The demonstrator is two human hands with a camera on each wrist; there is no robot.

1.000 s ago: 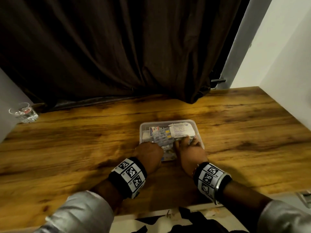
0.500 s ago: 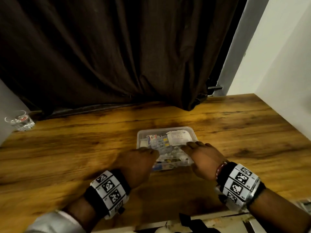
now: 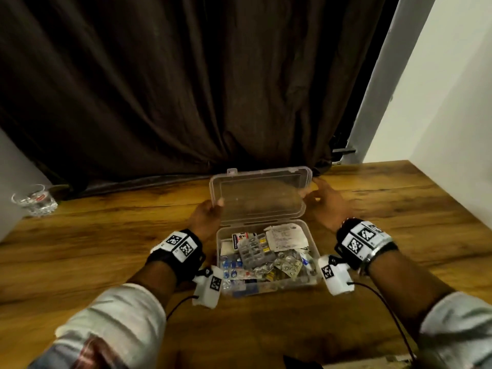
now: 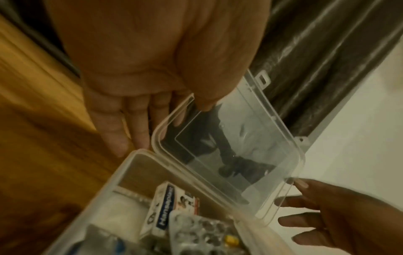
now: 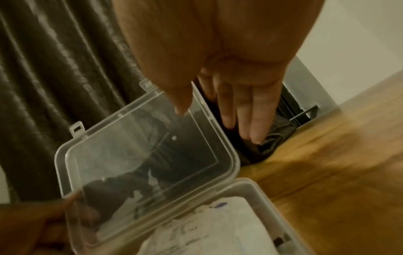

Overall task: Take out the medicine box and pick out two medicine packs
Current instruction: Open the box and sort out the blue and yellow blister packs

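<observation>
A clear plastic medicine box [image 3: 316, 253] sits on the wooden table [image 3: 106, 249], its hinged lid [image 3: 261, 195] raised upright at the far side. My left hand [image 3: 210, 209] holds the lid's left edge, thumb on the inner face and fingers behind. My right hand [image 3: 315, 191] holds the right edge the same way. Inside lie a grey blister pack [image 3: 253, 251], silver blister strips [image 3: 287, 265], a small plaster carton [image 3: 239, 237] and a white folded paper [image 3: 286, 237]. The left wrist view shows the lid [image 4: 235, 146] and carton [image 4: 172, 207]; the right wrist view shows the lid [image 5: 141, 163] and paper [image 5: 207, 233].
A dark curtain [image 3: 186, 89] hangs just behind the box along the table's far edge. A cut-glass tumbler [image 3: 34, 199] stands at the far left. A white wall [image 3: 452, 129] borders the table on the right.
The lid was down with both hands at the box's near edge. It has since swung up and back, and both hands have moved forward to the lid's side edges.
</observation>
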